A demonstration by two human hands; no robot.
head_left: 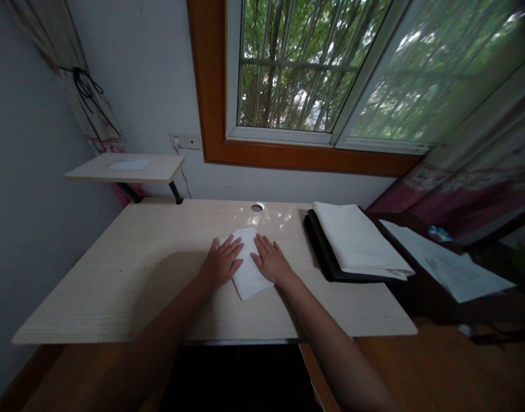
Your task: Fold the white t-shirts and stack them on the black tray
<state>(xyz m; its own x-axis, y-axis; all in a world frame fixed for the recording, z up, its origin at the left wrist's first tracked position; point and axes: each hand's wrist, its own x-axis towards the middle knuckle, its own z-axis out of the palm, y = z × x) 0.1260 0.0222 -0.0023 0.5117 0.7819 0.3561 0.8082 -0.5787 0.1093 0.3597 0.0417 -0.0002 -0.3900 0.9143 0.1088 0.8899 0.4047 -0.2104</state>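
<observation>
A small folded white cloth [249, 274] lies on the pale wooden desk [116, 286], in front of me. My left hand [221, 263] rests flat over its left side, fingers spread. On the right side of the cloth my right hand [271, 260] presses down, its fingers stretched out too. Between the two hands a strip of the cloth shows, with a corner pointing toward me. Neither hand grasps anything. The parts of the cloth under my palms are hidden.
Folded white fabric [360, 240] lies on folded black material [324, 252] at the desk's right. A raised shelf [159, 169] with a paper [130, 164] stands back left. A cable hole [257, 208] is near the back edge. Printed sheets [446, 263] lie on a dark surface at right.
</observation>
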